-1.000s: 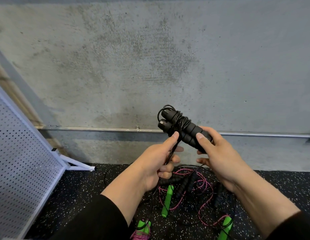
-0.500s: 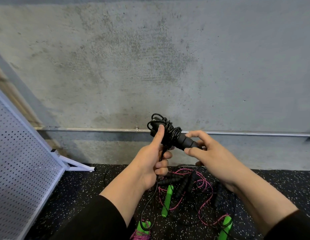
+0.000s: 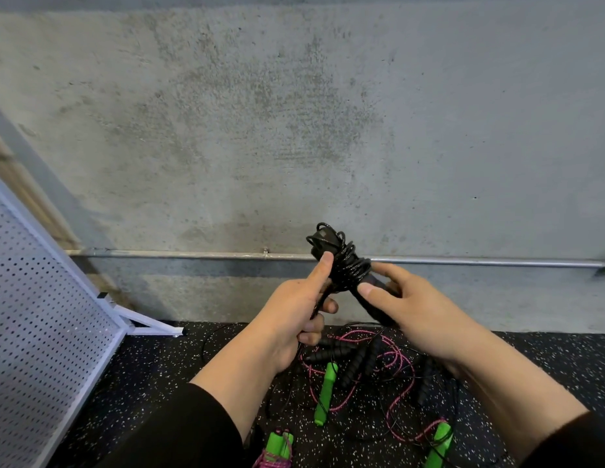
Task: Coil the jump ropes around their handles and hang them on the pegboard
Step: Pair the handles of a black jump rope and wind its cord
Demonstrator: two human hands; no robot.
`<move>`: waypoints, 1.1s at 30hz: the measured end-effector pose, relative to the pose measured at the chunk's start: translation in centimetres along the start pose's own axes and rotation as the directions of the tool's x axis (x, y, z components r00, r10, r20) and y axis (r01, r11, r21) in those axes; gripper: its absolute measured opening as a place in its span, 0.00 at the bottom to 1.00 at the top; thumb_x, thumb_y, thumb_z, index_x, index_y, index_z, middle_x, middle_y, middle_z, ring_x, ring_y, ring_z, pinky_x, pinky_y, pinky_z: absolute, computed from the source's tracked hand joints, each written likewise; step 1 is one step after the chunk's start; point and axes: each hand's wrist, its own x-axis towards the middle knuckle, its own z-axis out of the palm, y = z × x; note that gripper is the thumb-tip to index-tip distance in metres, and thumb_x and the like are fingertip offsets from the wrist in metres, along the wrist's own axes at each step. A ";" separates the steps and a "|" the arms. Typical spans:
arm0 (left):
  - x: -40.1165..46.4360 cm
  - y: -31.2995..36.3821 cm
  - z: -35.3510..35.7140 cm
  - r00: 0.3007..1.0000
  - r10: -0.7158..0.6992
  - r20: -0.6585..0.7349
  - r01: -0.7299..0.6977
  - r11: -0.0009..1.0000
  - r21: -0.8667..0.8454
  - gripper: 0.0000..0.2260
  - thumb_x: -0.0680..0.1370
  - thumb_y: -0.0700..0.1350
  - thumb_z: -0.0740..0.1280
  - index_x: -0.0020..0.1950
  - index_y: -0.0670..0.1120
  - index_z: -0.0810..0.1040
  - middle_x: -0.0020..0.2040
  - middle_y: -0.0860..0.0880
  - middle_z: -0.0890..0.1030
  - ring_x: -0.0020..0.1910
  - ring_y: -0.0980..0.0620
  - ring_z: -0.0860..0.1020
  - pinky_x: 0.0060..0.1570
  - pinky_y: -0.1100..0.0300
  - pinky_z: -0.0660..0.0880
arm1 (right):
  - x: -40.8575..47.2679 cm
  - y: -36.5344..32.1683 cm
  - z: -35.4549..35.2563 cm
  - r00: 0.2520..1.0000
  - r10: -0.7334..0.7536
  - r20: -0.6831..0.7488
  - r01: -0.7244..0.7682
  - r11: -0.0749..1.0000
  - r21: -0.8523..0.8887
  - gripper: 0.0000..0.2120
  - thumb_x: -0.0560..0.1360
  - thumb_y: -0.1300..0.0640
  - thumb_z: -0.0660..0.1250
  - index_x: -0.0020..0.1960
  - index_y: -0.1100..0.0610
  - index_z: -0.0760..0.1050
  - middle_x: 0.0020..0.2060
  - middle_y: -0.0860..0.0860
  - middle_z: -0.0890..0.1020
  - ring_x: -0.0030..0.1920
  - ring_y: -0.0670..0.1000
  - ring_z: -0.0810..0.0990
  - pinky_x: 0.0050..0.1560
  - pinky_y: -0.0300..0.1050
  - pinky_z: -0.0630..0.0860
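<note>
A black jump rope (image 3: 345, 265), its cord wound in a thick bundle round its two black handles, is held up in front of the concrete wall. My right hand (image 3: 416, 315) grips the lower ends of the handles. My left hand (image 3: 294, 315) pinches the loose black cord, thumb pressed against the coil. The cord's free end hangs down below my left hand. A white pegboard (image 3: 41, 349) leans at the far left.
On the speckled black floor (image 3: 152, 383) lies a tangle of ropes: a pink rope with green handles (image 3: 324, 393), several black handles (image 3: 355, 363), another green handle (image 3: 439, 444) and a coiled green-handled rope (image 3: 277, 447). A metal pipe (image 3: 176, 254) runs along the wall.
The handles dropped lower and tilted more upright. My left hand carried the cord round them, thickening the coil and shortening the hanging end.
</note>
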 end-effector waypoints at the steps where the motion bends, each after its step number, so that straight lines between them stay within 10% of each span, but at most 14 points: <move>1: 0.0 0.0 0.1 1.000 0.009 0.009 -0.009 1.000 0.007 0.26 0.75 0.70 0.65 0.54 0.50 0.85 0.34 0.52 0.75 0.27 0.56 0.58 0.27 0.61 0.52 | 0.1 -0.1 -0.1 0.998 -0.018 -0.068 0.013 0.997 -0.082 0.32 0.76 0.39 0.70 0.76 0.47 0.67 0.60 0.40 0.79 0.61 0.41 0.77 0.64 0.43 0.72; 8: 0.2 -0.8 0.4 0.999 0.042 -0.019 -0.042 0.999 -0.001 0.20 0.74 0.67 0.70 0.47 0.50 0.83 0.35 0.50 0.74 0.26 0.56 0.58 0.25 0.62 0.55 | -0.6 -0.3 1.4 0.966 -0.207 -0.157 0.121 0.892 -0.435 0.31 0.71 0.41 0.76 0.70 0.44 0.71 0.55 0.43 0.75 0.60 0.47 0.73 0.57 0.39 0.68; 12: 0.0 -0.6 0.3 0.993 0.103 0.056 -0.106 0.993 0.050 0.15 0.77 0.60 0.70 0.45 0.49 0.79 0.35 0.50 0.72 0.27 0.56 0.59 0.24 0.63 0.56 | -0.6 -1.4 -0.2 0.980 -0.030 -0.197 0.033 0.999 0.007 0.21 0.69 0.34 0.71 0.51 0.49 0.75 0.44 0.46 0.82 0.37 0.39 0.78 0.36 0.31 0.70; 15: -0.1 -0.4 0.4 0.986 0.152 0.074 -0.159 0.983 0.097 0.14 0.79 0.59 0.69 0.42 0.49 0.76 0.36 0.49 0.71 0.26 0.57 0.60 0.24 0.64 0.59 | -0.9 -1.8 -0.6 0.985 0.166 0.052 -0.172 0.888 0.426 0.26 0.70 0.34 0.67 0.60 0.51 0.75 0.47 0.55 0.86 0.39 0.50 0.85 0.42 0.42 0.81; 18: -0.1 -0.3 0.2 0.987 0.154 0.054 -0.160 0.981 0.111 0.17 0.78 0.60 0.69 0.41 0.48 0.74 0.36 0.48 0.70 0.26 0.56 0.60 0.23 0.64 0.59 | -1.8 -2.1 -0.3 0.929 0.155 0.335 -0.321 0.788 0.525 0.26 0.75 0.37 0.65 0.62 0.56 0.77 0.50 0.65 0.85 0.40 0.61 0.82 0.44 0.53 0.85; 21: -0.2 -0.1 0.2 0.989 0.125 0.075 -0.131 0.989 0.068 0.18 0.77 0.61 0.70 0.43 0.47 0.75 0.36 0.49 0.72 0.27 0.55 0.59 0.23 0.64 0.58 | -1.5 -2.0 -0.1 0.958 0.133 0.252 -0.256 0.794 0.552 0.22 0.76 0.41 0.66 0.59 0.58 0.78 0.42 0.63 0.83 0.34 0.58 0.78 0.37 0.49 0.80; 27: -0.3 0.3 0.3 0.994 -0.007 0.105 0.010 0.999 -0.034 0.07 0.80 0.50 0.70 0.48 0.48 0.78 0.33 0.52 0.69 0.27 0.57 0.58 0.24 0.65 0.61 | -0.5 -0.9 0.1 0.994 0.008 -0.107 0.025 0.953 0.303 0.16 0.78 0.47 0.70 0.64 0.42 0.72 0.36 0.53 0.82 0.33 0.51 0.77 0.37 0.51 0.76; 33: 0.0 0.1 0.5 0.997 -0.020 0.071 0.036 0.972 -0.231 0.13 0.79 0.32 0.58 0.37 0.46 0.69 0.30 0.51 0.67 0.26 0.56 0.58 0.25 0.63 0.56 | -0.7 -0.9 0.8 0.989 -0.145 -0.039 0.143 0.989 -0.043 0.27 0.74 0.47 0.74 0.61 0.33 0.59 0.45 0.47 0.82 0.39 0.46 0.81 0.46 0.46 0.77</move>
